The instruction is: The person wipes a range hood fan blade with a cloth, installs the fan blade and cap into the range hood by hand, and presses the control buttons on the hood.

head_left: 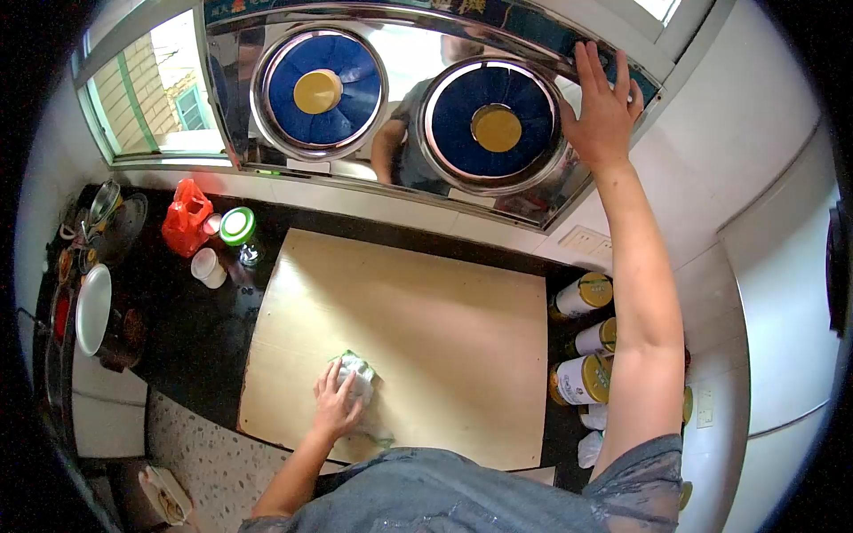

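My left hand (335, 401) rests on a crumpled pale cloth with green edging (358, 377), its fingers curled over it. The cloth lies on a large pale wooden board (444, 338) that covers the counter in front of me. High at the upper right, my right hand (606, 111) has its fingers spread against the right end of a shiny metal range hood (404, 102). That hood carries two round blue covers with yellow centres. My right palm is close to the right-hand blue cover (450, 124).
Several jars with gold lids (582, 380) line the board's right side. On the dark counter (195, 329) at left are a red plastic bag (185, 220), a green-lidded jar (237, 227), a white cup (208, 268) and a white bowl (93, 309). A window (151, 98) stands open at upper left.
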Tool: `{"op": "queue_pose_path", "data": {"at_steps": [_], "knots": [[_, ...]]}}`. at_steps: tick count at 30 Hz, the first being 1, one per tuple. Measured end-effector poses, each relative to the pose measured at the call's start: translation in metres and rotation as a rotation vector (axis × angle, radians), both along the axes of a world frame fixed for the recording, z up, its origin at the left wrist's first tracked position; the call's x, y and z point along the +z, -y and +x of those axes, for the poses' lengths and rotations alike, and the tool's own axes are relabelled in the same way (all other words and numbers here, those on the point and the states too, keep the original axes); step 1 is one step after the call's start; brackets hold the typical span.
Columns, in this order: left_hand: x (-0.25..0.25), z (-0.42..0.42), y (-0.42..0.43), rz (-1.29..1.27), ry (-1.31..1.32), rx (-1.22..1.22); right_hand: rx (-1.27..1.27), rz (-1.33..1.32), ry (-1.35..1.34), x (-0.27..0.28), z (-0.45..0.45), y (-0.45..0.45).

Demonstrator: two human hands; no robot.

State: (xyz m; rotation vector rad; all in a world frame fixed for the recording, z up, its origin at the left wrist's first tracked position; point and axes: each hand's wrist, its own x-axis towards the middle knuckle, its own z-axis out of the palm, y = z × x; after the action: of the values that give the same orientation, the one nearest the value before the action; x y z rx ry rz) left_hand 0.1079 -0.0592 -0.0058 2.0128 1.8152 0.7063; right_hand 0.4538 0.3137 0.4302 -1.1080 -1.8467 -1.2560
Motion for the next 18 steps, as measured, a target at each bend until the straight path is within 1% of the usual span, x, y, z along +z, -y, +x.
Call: {"op": "queue_pose_path", "data": {"at_steps": [4,7,9,12,16,18], "knots": [[-0.02,0.0,0.004,-0.01,0.013,0.003,-0.067,-0.036,0.006,0.002,0.0,0.007],[-0.032,-0.002,0.004,0.068,0.059,0.007,-0.126,-0.064,0.012,0.007,-0.003,0.007],[-0.035,-0.003,0.009,0.039,0.001,-0.005,-0.168,-0.057,0.005,0.007,-0.005,0.004],[-0.037,0.0,0.008,0.069,-0.069,-0.009,-0.132,-0.044,-0.014,0.008,-0.009,0.001],[-0.043,-0.001,0.007,0.093,-0.096,-0.009,-0.13,-0.066,-0.054,0.005,-0.011,0.003],[-0.044,-0.001,0.006,0.109,-0.121,-0.01,-0.052,-0.033,-0.07,0.002,-0.007,0.004]]}}
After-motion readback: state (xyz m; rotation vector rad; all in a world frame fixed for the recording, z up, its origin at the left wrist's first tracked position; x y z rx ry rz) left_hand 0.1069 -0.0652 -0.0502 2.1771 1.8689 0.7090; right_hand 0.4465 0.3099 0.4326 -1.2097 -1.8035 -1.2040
